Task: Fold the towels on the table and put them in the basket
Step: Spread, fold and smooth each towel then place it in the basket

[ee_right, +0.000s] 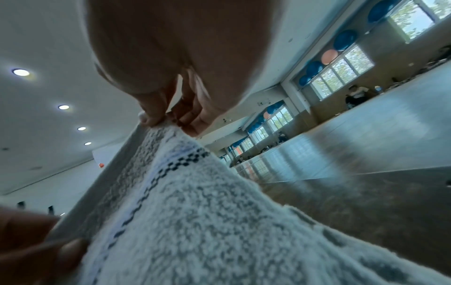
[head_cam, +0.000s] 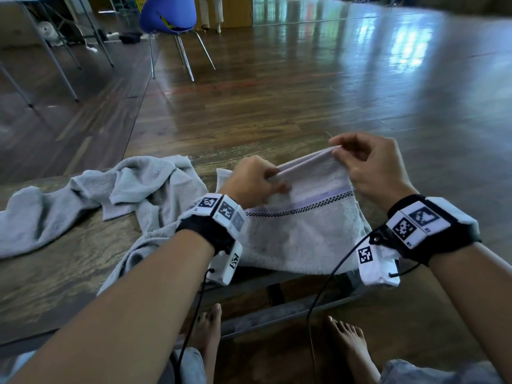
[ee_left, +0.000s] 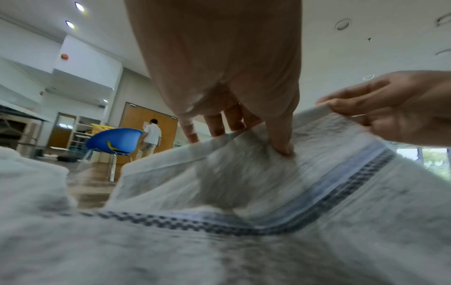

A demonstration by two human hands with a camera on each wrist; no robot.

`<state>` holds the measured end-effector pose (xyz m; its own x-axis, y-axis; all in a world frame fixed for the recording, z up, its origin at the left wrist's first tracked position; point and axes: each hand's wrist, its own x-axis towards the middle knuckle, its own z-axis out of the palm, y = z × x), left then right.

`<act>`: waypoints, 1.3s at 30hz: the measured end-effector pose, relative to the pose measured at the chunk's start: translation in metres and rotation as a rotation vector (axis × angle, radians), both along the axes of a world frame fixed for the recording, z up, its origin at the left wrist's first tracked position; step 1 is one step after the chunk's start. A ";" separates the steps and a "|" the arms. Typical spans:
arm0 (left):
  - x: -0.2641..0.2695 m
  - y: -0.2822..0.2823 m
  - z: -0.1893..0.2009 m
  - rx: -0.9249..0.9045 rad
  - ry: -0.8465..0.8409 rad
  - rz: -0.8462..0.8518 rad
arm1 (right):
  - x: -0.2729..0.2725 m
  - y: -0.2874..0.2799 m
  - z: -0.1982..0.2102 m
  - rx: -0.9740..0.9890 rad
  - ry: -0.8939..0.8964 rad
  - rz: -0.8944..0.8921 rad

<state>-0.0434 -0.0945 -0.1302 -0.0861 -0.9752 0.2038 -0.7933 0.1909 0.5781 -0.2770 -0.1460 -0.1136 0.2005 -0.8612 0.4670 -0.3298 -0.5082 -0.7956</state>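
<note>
Head view: in the lower middle of the frame, the left hand (head_cam: 253, 177) and right hand (head_cam: 368, 164) each pinch the far hem of a white towel (head_cam: 302, 234), lifting that edge off the counter (head_cam: 55, 273) while the rest lies flat, its checked stripe (head_cam: 299, 209) running across just below the hands. The near edge hangs a little over the counter's front. A second, grey towel (head_cam: 91, 195) lies crumpled at centre left, touching the white one near the left wrist. No basket shows in any view, so where the folded towel must go cannot be told. The risk, as I judge it: the right hand is higher than the left, so the hem could come down skewed and the fold land crooked; the overhanging near edge could also drag the towel off the counter if the pull is uneven.

Left wrist view: at centre, the left hand's thumb (ee_left: 280, 142) presses the cloth from the near side while the fingers (ee_left: 214, 125) curl behind the hem, a firm pinch and not a full fist. The right hand (ee_left: 390, 110) holds the same hem at right. The stripe (ee_left: 317, 202) bends below, showing slack between the two grips; that slack could bunch into a wrinkle in the fold.

Right wrist view: at upper centre, the right hand's fingertips (ee_right: 156, 117) clamp the hem's corner tightly, with the towel (ee_right: 195, 221) falling away below. The left hand (ee_right: 29, 250) grips at lower left.
</note>
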 end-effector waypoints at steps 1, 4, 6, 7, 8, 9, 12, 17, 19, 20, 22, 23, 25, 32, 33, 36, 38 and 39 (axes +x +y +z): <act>0.009 0.001 0.001 -0.009 -0.060 0.031 | -0.006 -0.004 0.001 -0.010 -0.011 -0.047; 0.035 0.007 0.003 -0.029 -0.137 0.097 | -0.024 -0.015 -0.003 -0.026 0.021 -0.163; 0.052 0.013 0.004 -0.021 -0.102 0.122 | -0.036 -0.021 -0.012 0.015 0.121 -0.220; 0.059 0.016 0.004 -0.011 -0.079 0.139 | -0.041 -0.023 -0.017 0.035 0.184 -0.239; 0.065 0.020 0.005 -0.001 -0.052 0.155 | -0.045 -0.024 -0.023 0.047 0.242 -0.251; 0.070 0.023 0.005 0.008 -0.027 0.165 | -0.049 -0.024 -0.027 0.053 0.282 -0.253; 0.077 0.032 0.006 0.051 0.006 0.155 | -0.051 -0.023 -0.030 0.052 0.323 -0.242; 0.080 0.037 0.008 0.136 0.071 0.158 | -0.045 -0.020 -0.026 0.021 0.334 -0.278; 0.081 0.037 0.008 0.194 0.069 0.164 | -0.044 -0.018 -0.027 0.035 0.345 -0.291; 0.081 0.036 0.008 0.224 0.072 0.169 | -0.044 -0.017 -0.027 0.041 0.352 -0.295; 0.079 0.035 0.007 0.270 0.093 0.177 | -0.045 -0.016 -0.027 0.051 0.362 -0.297; 0.079 0.035 0.006 0.272 0.106 0.177 | -0.046 -0.016 -0.027 0.061 0.361 -0.295; 0.078 0.035 0.004 0.214 0.131 0.182 | -0.047 -0.015 -0.029 0.082 0.360 -0.292; 0.072 0.033 0.004 0.020 0.325 0.223 | -0.052 -0.018 -0.030 0.098 0.348 -0.320; 0.071 0.033 0.004 0.011 0.338 0.216 | -0.052 -0.019 -0.029 0.095 0.347 -0.325; 0.070 0.035 0.006 0.036 0.319 0.197 | -0.052 -0.019 -0.030 0.107 0.357 -0.326; 0.071 0.037 0.005 0.086 0.251 0.183 | -0.052 -0.018 -0.032 0.119 0.366 -0.324; 0.071 0.038 0.005 0.114 0.215 0.175 | -0.052 -0.018 -0.033 0.127 0.369 -0.324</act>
